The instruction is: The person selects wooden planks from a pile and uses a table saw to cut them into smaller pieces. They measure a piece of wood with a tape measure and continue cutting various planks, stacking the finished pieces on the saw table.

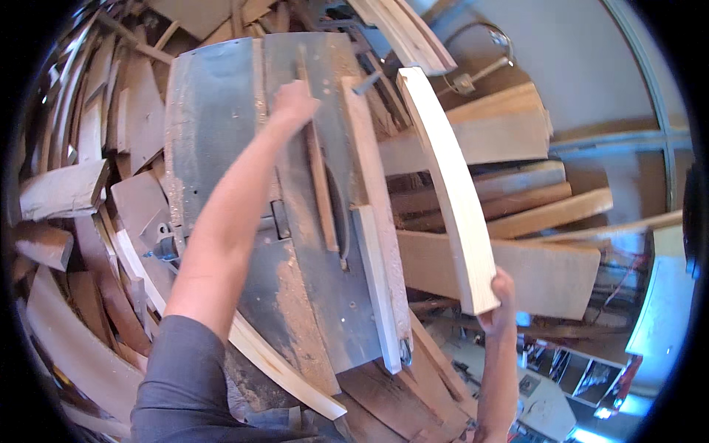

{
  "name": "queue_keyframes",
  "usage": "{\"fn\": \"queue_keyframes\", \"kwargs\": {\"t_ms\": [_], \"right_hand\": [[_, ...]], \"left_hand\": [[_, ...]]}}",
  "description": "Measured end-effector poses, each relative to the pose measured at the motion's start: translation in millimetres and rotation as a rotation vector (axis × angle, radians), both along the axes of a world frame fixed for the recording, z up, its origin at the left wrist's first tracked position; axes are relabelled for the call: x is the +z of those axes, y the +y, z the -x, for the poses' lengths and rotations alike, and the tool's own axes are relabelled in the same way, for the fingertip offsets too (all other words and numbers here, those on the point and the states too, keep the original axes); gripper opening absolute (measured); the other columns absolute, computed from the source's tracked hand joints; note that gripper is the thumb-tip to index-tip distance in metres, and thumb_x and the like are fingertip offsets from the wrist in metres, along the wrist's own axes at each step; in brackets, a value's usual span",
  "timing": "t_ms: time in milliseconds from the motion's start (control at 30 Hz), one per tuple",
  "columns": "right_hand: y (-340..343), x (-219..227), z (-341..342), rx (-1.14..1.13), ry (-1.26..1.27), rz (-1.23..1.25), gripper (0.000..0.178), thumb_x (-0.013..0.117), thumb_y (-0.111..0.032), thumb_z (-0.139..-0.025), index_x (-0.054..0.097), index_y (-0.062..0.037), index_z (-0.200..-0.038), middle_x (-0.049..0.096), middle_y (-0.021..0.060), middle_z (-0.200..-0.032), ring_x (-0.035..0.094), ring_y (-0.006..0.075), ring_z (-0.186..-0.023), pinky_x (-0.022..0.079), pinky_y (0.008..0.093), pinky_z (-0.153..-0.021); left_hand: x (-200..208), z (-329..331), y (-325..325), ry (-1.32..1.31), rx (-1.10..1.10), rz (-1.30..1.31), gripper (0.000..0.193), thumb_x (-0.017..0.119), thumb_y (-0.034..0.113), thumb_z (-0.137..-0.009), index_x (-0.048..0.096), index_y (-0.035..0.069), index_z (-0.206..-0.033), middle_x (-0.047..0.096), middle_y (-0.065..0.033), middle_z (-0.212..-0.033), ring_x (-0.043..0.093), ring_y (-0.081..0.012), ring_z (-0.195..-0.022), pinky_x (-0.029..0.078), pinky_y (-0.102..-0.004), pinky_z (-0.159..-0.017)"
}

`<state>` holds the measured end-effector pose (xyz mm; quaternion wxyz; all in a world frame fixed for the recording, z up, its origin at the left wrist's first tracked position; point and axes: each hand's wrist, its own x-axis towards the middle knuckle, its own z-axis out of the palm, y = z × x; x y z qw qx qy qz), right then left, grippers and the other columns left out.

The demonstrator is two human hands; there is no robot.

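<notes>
At the far part of the metal saw table (214, 111), my left hand (294, 105) is closed around a narrow strip of wood (319, 177). The strip points back toward me and lies along the left side of the saw blade (339, 196), which shows as a dark curved edge. Off to the right, my right hand (502, 299) grips the near end of a long pale beam (450, 177). That beam slants up and away, beside the table. Its fingers are partly hidden by the beam.
A wooden fence board (369, 148) runs right of the blade, with a pale batten (377, 288) against it. Sawdust (295, 303) streaks the tabletop. Another pale beam (281, 365) crosses the near left corner. Stacked planks (487, 136) lie right, and offcuts (63, 188) pile left.
</notes>
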<state>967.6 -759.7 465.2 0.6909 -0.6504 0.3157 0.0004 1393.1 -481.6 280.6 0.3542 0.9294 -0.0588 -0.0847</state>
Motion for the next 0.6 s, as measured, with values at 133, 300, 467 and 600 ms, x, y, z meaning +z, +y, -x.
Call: {"fn": "queue_keyframes", "kwargs": {"t_ms": [133,300,467,600], "right_hand": [[31.8,21.3,88.0,-0.091,0.009,-0.043,0.1,0.088,-0.064,-0.063,0.059,0.0111,-0.123,0.071,0.0126,-0.105,0.071,0.0189,-0.086,0.06,0.032,-0.074],[56.3,5.6,198.1,-0.204,0.023,-0.073,0.095,0.09,-0.063,-0.06,0.064,0.0093,-0.117,0.071,0.011,-0.105,0.069,0.0168,-0.092,0.056,0.0302,-0.08],[78.4,-14.6,296.5,-0.238,-0.056,-0.158,0.094,0.088,-0.058,-0.064,0.062,0.0112,-0.122,0.071,0.0132,-0.107,0.071,0.0198,-0.092,0.058,0.0324,-0.08],[107.7,-23.9,364.3,-0.294,-0.152,-0.238,0.097,0.087,-0.058,-0.065,0.059,0.0131,-0.125,0.071,0.0144,-0.109,0.071,0.0202,-0.092,0.059,0.0336,-0.08]], "left_hand": [[-25.3,-10.7,52.7,0.275,0.165,0.403,0.041,0.075,0.019,-0.081,0.069,-0.004,-0.115,0.072,-0.0209,-0.109,0.072,-0.0349,-0.095,0.058,-0.042,-0.084],[49.3,48.7,131.3,0.2,0.192,0.855,0.031,0.067,0.016,-0.094,0.064,-0.006,-0.115,0.07,-0.013,-0.11,0.069,-0.0241,-0.099,0.056,-0.0369,-0.088],[122.1,170.3,187.2,0.144,0.245,1.261,0.032,0.058,0.022,-0.103,0.059,-0.002,-0.124,0.066,-0.0112,-0.117,0.066,-0.0236,-0.106,0.053,-0.039,-0.095],[136.6,295.6,179.6,0.214,0.418,1.466,0.043,0.058,0.037,-0.105,0.056,0.002,-0.13,0.066,-0.0114,-0.117,0.064,-0.0249,-0.106,0.052,-0.0413,-0.095]]}}
